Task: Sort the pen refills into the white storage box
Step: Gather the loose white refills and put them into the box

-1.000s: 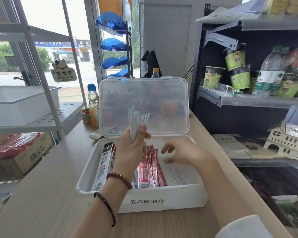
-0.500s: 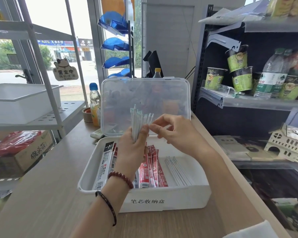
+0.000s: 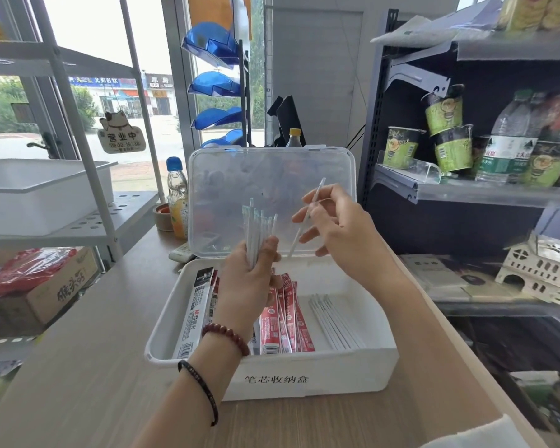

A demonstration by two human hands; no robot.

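The white storage box (image 3: 307, 379) stands open on the wooden counter, its clear lid (image 3: 272, 176) upright behind it. My left hand (image 3: 249, 282) grips a bundle of white pen refills (image 3: 257, 232) upright above the box. My right hand (image 3: 333, 234) pinches a single white refill (image 3: 304, 221), slanted, just right of the bundle. Inside the box lie a row of loose white refills (image 3: 335, 321) at the right, red refill packets (image 3: 288, 318) in the middle and a black-and-white packet (image 3: 194, 315) at the left.
A drink bottle (image 3: 177, 197) and a small cup (image 3: 164, 216) stand behind the box at the left. A white rack with a tray (image 3: 42, 192) is at the left. Dark shelves with noodle cups (image 3: 446, 134) and a small wooden house (image 3: 540, 274) are at the right.
My right hand rose from the box's right side to the bundle and drew one refill out of it to the right. My left hand stayed put with the bundle.
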